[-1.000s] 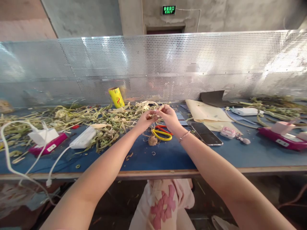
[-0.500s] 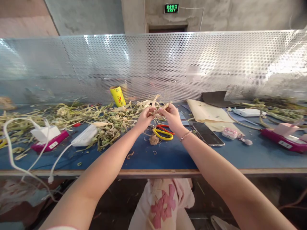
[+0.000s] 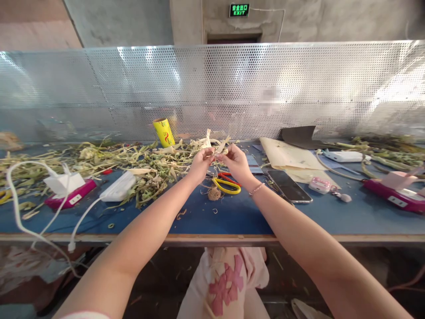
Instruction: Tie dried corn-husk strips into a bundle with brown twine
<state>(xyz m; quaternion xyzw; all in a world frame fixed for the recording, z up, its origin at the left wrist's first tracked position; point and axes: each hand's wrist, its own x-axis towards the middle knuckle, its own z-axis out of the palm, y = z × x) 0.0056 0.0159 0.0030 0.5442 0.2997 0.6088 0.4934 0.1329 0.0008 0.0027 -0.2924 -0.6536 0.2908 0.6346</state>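
Note:
Both my hands meet above the middle of the blue table [image 3: 232,217]. My left hand [image 3: 200,163] and my right hand [image 3: 236,162] each pinch an end of a small bundle of pale dried husk strips [image 3: 216,148], fingers closed on it. Under them lie yellow-handled scissors [image 3: 228,185] and a small ball of brown twine [image 3: 214,193]. A bracelet sits on my right wrist.
A heap of dried green stalks and husks [image 3: 109,161] covers the table's left half. Nearby are a yellow roll [image 3: 163,132], white chargers with cables [image 3: 117,192], pink devices [image 3: 69,199], a black phone [image 3: 289,186], brown paper [image 3: 285,156] and a perforated metal screen [image 3: 212,88] behind.
My hands have lifted slightly and worked the husk strips, whose ends now stick up higher between my fingers. Nothing on the table has moved.

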